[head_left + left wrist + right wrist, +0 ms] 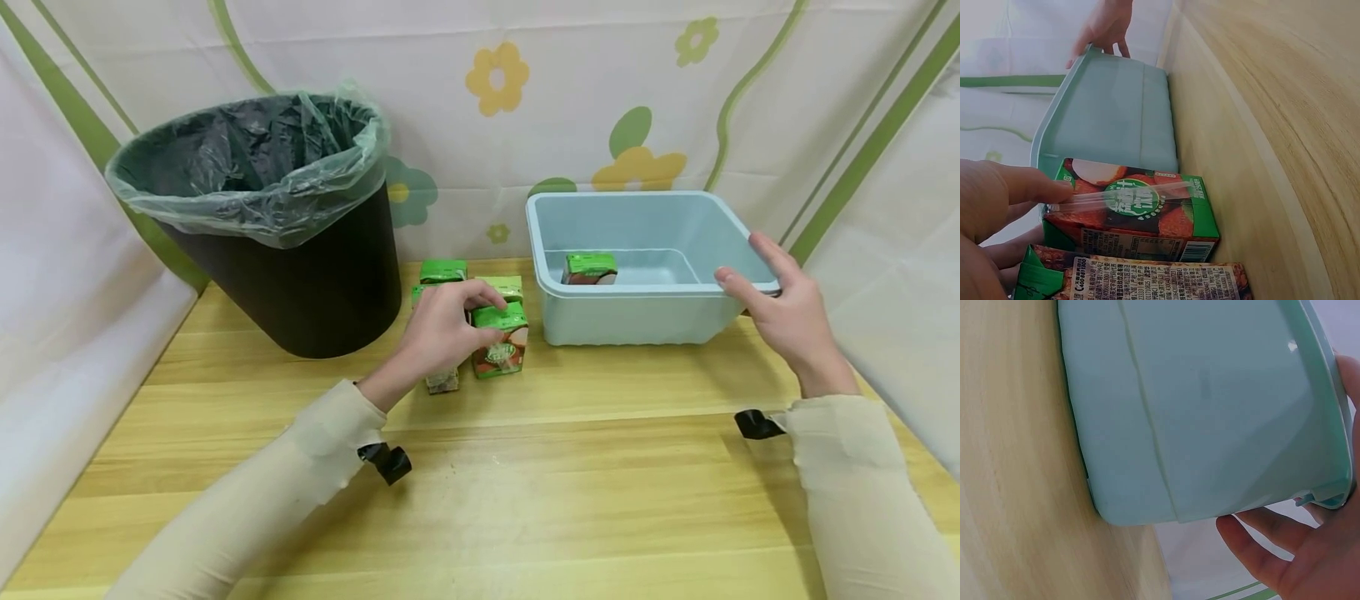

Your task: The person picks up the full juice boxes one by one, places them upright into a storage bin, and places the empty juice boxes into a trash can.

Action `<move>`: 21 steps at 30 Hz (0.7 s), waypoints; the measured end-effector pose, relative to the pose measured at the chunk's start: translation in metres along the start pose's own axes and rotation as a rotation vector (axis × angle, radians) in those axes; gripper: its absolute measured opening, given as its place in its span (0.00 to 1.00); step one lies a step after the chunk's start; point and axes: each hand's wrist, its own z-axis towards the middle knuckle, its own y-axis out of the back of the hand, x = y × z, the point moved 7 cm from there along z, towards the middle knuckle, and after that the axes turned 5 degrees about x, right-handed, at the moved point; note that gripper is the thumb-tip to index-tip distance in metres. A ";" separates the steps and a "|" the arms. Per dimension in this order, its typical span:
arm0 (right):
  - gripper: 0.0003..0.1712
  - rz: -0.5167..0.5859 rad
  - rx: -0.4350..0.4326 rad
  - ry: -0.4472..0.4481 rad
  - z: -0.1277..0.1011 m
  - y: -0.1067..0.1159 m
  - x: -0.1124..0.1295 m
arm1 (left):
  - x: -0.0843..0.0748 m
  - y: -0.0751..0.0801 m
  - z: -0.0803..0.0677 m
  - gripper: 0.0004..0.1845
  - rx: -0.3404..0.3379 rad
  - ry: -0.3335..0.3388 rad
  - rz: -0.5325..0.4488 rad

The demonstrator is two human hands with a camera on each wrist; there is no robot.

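My left hand (444, 323) pinches the top of a small juice box (501, 348) with green ends and red fruit pictures. In the left wrist view, a clear straw is fixed along the side of this juice box (1132, 206), and a second carton (1160, 278) with printed text stands beside it. More green-topped juice boxes (443, 271) are grouped around and partly behind the hand. On the right, my right hand (798, 321) grips the corner of a light blue plastic bin (626, 318), thumb over the rim and fingers outside. One juice box (590, 269) is inside that bin.
A black trash can (322, 283) lined with a translucent green bag (277, 212) stands at the back left. Behind everything hangs a white flower-patterned curtain (450, 75). The wooden table (525, 500) stretches in front of both arms.
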 end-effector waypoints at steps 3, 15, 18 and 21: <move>0.46 0.004 -0.002 -0.002 0.001 0.000 -0.001 | -0.001 0.000 0.000 0.13 -0.008 -0.010 -0.004; 0.47 0.011 -0.009 -0.016 0.001 -0.001 0.003 | -0.022 0.016 -0.007 0.15 -0.040 -0.071 -0.101; 0.47 0.012 -0.010 -0.017 0.000 -0.001 0.003 | -0.029 0.024 -0.008 0.14 -0.040 -0.064 -0.113; 0.47 0.010 -0.012 -0.021 0.001 -0.001 0.004 | -0.035 0.032 -0.010 0.13 -0.045 -0.056 -0.122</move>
